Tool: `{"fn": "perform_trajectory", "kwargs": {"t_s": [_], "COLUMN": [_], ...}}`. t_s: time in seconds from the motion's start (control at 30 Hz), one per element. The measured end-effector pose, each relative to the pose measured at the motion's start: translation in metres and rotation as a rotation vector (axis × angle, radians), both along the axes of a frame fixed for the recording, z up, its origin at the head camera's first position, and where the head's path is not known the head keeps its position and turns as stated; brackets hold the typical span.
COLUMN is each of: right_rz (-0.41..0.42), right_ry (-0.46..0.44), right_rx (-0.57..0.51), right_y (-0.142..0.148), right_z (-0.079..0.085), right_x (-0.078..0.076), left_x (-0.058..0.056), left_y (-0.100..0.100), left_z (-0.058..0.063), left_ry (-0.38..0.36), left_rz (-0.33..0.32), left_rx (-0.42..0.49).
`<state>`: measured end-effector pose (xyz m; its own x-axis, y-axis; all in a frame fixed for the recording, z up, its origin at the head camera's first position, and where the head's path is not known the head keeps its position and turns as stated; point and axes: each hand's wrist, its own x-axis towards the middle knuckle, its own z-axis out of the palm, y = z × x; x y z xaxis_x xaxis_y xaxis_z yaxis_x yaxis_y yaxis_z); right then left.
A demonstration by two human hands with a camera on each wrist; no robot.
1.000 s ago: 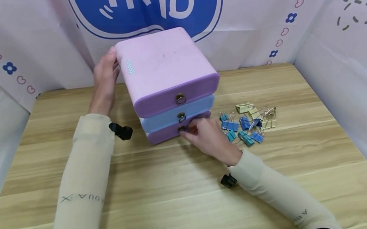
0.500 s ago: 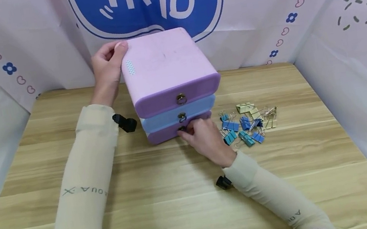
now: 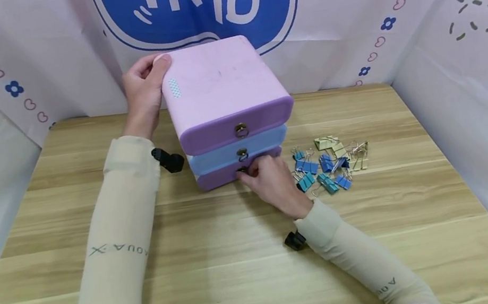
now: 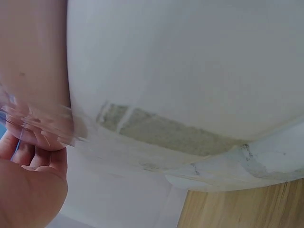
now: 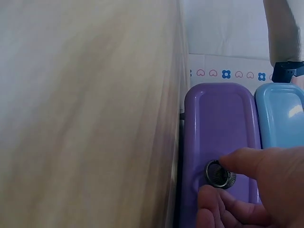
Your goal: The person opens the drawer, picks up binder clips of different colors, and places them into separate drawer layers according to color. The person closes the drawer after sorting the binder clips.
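A white printed backdrop (image 3: pixel 338 18) stood behind a wooden table (image 3: pixel 227 284), on which the drawer unit (image 3: pixel 218 83) rested toward the rear edge. The right wrist view showed the ring pull (image 5: pixel 220 175) of the purple bottom drawer (image 3: pixel 216 180) pinched between thumb and fingers of the right hand (image 3: pixel 273 182); in the head view, that hand partly obscured both pull and drawer front. The left hand (image 3: pixel 144 93) gripped the rear left corner, thumb on top; the left wrist view showed its bent fingers. Binder clips (image 3: pixel 326 163) lay heaped just beside the right hand.
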<state>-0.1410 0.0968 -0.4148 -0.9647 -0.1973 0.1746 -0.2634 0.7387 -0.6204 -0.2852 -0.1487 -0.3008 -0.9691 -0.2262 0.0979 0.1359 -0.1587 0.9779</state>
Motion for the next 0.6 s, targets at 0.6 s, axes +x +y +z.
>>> {"fn": "perform_trajectory", "kwargs": {"t_s": [0.6], "right_rz": [0.061], "right_ry": [-0.478], "right_rx": [-0.288], "right_y": [0.011], "right_z": [0.007], "right_x": [-0.011], "left_x": [-0.001], "left_y": [0.000], "left_z": [0.000], "left_ry": [-0.001], "left_rz": [0.005], "left_rx": [0.008]}}
